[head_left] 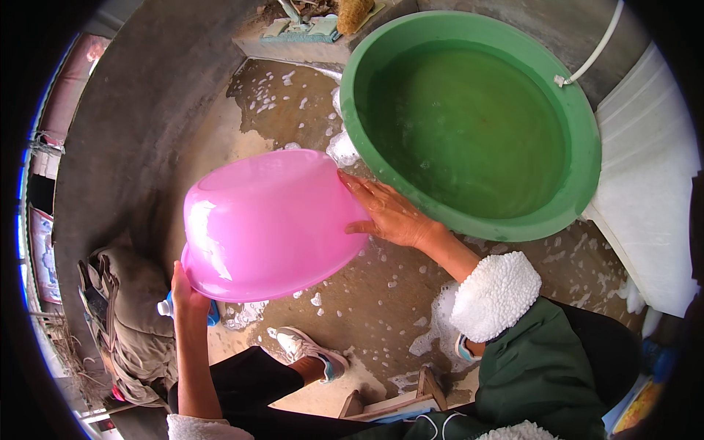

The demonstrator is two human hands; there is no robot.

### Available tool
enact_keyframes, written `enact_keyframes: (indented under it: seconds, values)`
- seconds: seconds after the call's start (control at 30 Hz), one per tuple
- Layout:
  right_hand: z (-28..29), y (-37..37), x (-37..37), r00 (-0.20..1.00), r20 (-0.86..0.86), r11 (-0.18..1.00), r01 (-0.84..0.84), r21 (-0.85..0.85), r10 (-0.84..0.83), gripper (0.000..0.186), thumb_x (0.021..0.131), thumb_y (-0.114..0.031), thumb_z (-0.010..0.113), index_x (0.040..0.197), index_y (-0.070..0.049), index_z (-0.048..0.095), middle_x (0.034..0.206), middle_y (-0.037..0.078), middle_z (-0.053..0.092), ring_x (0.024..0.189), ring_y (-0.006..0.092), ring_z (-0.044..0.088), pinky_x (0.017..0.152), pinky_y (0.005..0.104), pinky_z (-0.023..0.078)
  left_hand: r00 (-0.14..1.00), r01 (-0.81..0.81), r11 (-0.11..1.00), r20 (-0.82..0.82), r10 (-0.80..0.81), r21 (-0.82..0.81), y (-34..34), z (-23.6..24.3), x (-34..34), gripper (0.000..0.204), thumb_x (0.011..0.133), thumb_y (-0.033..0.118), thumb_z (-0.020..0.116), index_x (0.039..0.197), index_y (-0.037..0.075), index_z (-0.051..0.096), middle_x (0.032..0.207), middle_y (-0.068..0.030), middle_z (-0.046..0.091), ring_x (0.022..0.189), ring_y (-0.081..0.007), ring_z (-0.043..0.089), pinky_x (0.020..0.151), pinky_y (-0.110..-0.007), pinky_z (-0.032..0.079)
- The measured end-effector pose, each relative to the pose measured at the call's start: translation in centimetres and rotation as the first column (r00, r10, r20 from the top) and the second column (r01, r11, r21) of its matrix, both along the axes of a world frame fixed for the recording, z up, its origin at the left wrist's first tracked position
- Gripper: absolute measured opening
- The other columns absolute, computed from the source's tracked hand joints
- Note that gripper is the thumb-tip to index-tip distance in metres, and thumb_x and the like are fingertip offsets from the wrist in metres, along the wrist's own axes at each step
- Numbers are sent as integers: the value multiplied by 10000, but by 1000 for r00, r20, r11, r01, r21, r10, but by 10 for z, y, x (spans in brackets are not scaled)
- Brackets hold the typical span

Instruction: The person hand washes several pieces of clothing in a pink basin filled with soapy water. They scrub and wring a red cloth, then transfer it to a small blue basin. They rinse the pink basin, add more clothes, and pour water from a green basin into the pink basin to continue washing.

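Observation:
A pink plastic basin [268, 220] is held up tilted, its outside and base facing up and its inside hidden. My left hand [187, 290] grips its lower left rim, fingers mostly behind it. My right hand [385, 213] holds its right side with thumb and fingers spread along it. Just right of the basin stands a large green tub [359, 125] of cloudy water. A blue bottle [213, 314] with a white cap is partly hidden under the basin by my left hand.
Wet, sudsy concrete floor [308, 110] lies around my feet. A brown cloth bundle [128, 323] is at left, a low wooden stool [396, 403] below me, a ledge with brushes [308, 29] at the back, a white hose [594, 51] and white panel [645, 183] at right.

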State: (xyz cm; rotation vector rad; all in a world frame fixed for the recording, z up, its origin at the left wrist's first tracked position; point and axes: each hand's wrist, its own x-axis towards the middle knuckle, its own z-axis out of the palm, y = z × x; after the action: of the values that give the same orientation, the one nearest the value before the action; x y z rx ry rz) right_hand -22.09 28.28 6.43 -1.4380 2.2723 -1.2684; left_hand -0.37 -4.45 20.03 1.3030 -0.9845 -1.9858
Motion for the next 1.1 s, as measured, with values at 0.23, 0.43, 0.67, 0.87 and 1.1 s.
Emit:
enact_keyframes:
  seconds: [0.23, 0.43, 0.67, 0.87, 1.1]
  values:
    - [7, 13, -5, 954, 253, 987, -159, -22, 160, 1167, 682, -733, 602, 1512, -118, 61, 1533, 191, 196, 1399, 358, 249, 1153, 454, 246, 999, 30, 999, -21, -30, 18, -1, 11, 4, 517, 1038, 348, 278, 1340, -54, 396, 1349, -210, 471, 1235, -343, 460, 1064, -485, 352]
    - [13, 9, 14, 982, 153, 984, -82, -161, 106, 1053, 723, -453, 761, 1512, -178, 120, 1520, 196, 224, 1369, 357, 311, 1138, 444, 292, 997, 22, 996, -80, -15, 89, -2, 14, 6, 506, 1037, 329, 276, 1342, -59, 387, 1351, -215, 468, 1244, -349, 452, 1075, -489, 343]
    - [25, -3, 16, 891, -205, 872, 310, -380, -406, 689, 830, -95, 646, 1447, -135, 341, 1295, 201, 526, 1045, 316, 621, 875, 362, 552, 959, 253, 960, -162, -233, 117, 7, 27, 5, 517, 1036, 367, 281, 1310, -48, 422, 1293, -203, 528, 1198, -326, 508, 1046, -453, 397]
    - [49, 24, -11, 921, 255, 948, 315, -35, -296, 476, 827, -119, 646, 1287, -59, 540, 829, 187, 693, 714, 224, 691, 673, 346, 578, 764, 570, 821, -390, -514, 36, 16, 63, 1, 431, 1012, 364, 416, 1195, -9, 532, 1042, -64, 646, 959, -145, 643, 849, -254, 535]
    - [16, 35, 6, 822, 524, 975, 182, 127, -222, 316, 745, -167, 589, 933, 82, 643, 735, 148, 664, 647, 196, 646, 647, 343, 523, 750, 539, 842, -453, -482, -5, 10, 73, 9, 336, 1010, 273, 436, 1152, -7, 556, 1004, -66, 655, 910, -155, 654, 830, -275, 537]
